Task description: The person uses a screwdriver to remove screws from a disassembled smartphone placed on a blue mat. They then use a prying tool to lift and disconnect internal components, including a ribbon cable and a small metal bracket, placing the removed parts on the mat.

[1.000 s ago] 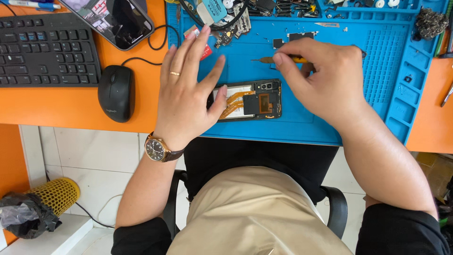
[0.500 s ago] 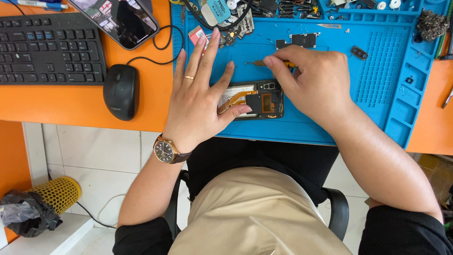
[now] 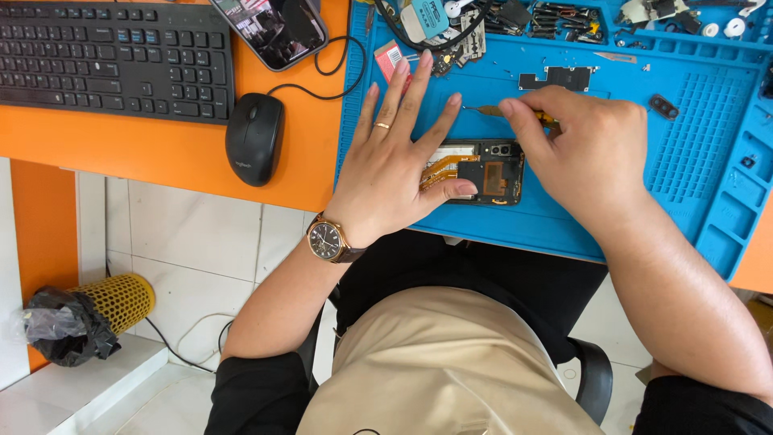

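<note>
An opened phone (image 3: 487,171) with its back off lies on the blue silicone work mat (image 3: 708,145), its dark boards and an orange flex cable showing. My left hand (image 3: 394,165) lies flat on the phone's left part, fingers spread, thumb along its lower edge. It wears a ring and a brown wristwatch (image 3: 328,239). My right hand (image 3: 584,153) hovers over the phone's right end and grips a thin metal tool (image 3: 487,110) with a yellow handle, its tip pointing left just above the phone.
A black mouse (image 3: 254,137), black keyboard (image 3: 113,52) and a lit smartphone (image 3: 270,28) lie on the orange desk (image 3: 177,153). Small parts, a metal shield (image 3: 555,78) and tools fill the mat's far edge. A yellow mesh bin (image 3: 113,302) stands on the floor at left.
My right hand has shifted left with the tool, nearer the phone's top edge. My left hand stays pressed on the phone; the view has drifted slightly.
</note>
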